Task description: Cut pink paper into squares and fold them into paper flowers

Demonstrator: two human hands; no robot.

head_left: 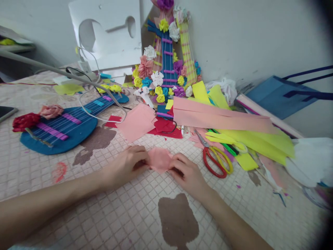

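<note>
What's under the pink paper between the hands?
Gridded tablecloth shows around the pink paper; the spot directly beneath is covered, so I can't tell whether anything lies there.

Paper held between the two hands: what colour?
The paper is pink; it shows in the head view, the only one.

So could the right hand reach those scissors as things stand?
Likely yes: the scissors lie close beside the right hand, with nothing standing between. Its fingers hold the small pink paper, though, so it may need to let go first.
</note>
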